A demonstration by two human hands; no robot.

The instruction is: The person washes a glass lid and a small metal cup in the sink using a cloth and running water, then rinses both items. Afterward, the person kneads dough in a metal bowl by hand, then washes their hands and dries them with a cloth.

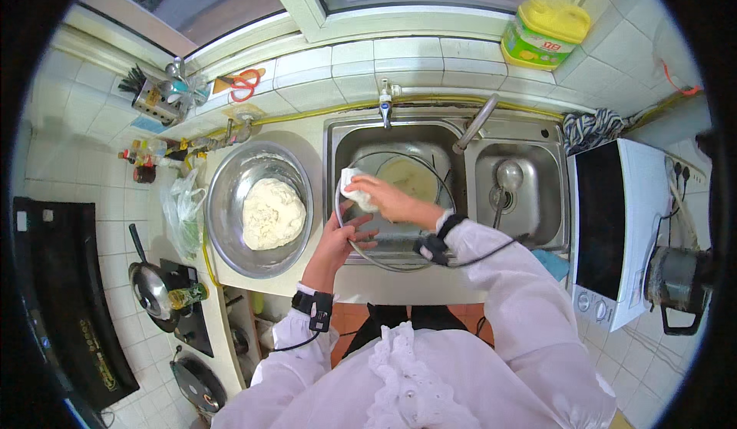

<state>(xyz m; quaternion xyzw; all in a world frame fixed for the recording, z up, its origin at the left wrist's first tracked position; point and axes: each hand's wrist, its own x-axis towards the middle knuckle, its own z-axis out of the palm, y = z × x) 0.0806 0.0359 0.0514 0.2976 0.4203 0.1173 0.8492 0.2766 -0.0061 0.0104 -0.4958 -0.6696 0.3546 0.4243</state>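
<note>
My left hand [337,245] grips the near-left rim of a round, clear lid [397,242] with a thin metal edge, apparently glass. It is held tilted over the large basin of a stainless steel sink [455,170]. A folded white cloth [358,190] is in my right hand [388,196], pressed against the lid's left side. Beneath the lid, a round, pale yellowish shape [411,177] shows in the basin; whether it is a dish or cloudy liquid I cannot tell. To the left, a large metal bowl [216,239] contains a lump of dough [273,215].
A faucet spout [478,123] reaches between the basins; a ladle [509,176] lies in the smaller one. At right stands a microwave [619,233]. Scissors [246,85] and a yellow jug [544,32] rest on the back ledge. A plastic bag [183,210] sits left of the bowl.
</note>
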